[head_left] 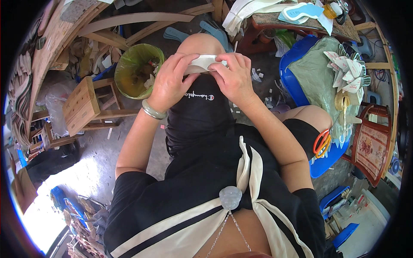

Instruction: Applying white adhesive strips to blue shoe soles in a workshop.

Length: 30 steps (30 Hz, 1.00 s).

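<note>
Above my raised knee, a white curved strip (201, 64) of soft-looking sheet material stretches between both hands. My left hand (170, 81) pinches its left end between thumb and fingers. At the other end, my right hand (234, 77) grips it, fingertips bent over its edge. The strip's ends are partly hidden by my fingers, so its full shape cannot be made out. To the right of my thigh are orange-handled scissors (322, 144) and a roll of tape (342, 102), beside a pile of white printed pieces (347, 71).
A bin lined with a green bag (122, 69) stands left of my knee, near a wooden stool (79, 105). On my right is a blue chair (286, 66) covered with greenish sheeting. White scraps (257, 75) litter the floor. A table (271, 19) holds blue and white cut shapes.
</note>
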Each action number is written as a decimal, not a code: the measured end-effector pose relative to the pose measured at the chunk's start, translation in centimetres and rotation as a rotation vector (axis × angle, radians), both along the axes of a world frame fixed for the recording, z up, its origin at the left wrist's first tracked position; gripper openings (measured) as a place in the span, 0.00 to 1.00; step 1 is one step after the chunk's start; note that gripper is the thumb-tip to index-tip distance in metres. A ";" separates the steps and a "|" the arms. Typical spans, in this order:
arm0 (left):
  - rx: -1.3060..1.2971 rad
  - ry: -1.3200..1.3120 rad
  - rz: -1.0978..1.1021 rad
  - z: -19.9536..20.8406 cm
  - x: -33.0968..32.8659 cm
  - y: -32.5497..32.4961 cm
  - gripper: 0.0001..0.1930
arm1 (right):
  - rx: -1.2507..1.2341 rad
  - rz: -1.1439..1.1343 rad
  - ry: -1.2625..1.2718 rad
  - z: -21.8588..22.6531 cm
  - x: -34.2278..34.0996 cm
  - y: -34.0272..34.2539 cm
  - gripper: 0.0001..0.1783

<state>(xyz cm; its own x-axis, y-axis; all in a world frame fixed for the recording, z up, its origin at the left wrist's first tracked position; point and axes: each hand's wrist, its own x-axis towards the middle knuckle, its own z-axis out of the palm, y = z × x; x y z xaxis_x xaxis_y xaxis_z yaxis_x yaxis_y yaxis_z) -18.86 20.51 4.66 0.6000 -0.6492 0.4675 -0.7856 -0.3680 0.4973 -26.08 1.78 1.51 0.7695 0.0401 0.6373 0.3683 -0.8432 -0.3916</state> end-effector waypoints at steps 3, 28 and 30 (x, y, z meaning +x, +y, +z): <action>0.043 0.084 -0.028 1.3 0.4 0.4 0.19 | 0.008 -0.008 -0.036 1.2 -0.1 -0.9 0.09; -1.048 1.111 -0.421 9.4 0.4 -7.1 0.08 | 0.830 -0.208 0.840 11.0 -15.3 -20.8 0.10; -0.942 1.131 -0.535 8.5 -1.1 -10.1 0.07 | 0.741 -0.297 0.831 10.8 -16.7 -23.5 0.11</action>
<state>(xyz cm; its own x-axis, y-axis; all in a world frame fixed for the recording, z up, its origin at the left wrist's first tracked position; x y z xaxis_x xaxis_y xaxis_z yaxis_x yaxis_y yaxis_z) -19.97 10.42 13.13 0.7113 -0.6378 0.2954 0.2079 0.5924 0.7784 -42.74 -21.69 12.33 0.8794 -0.3854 -0.2796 -0.4101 -0.3147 -0.8560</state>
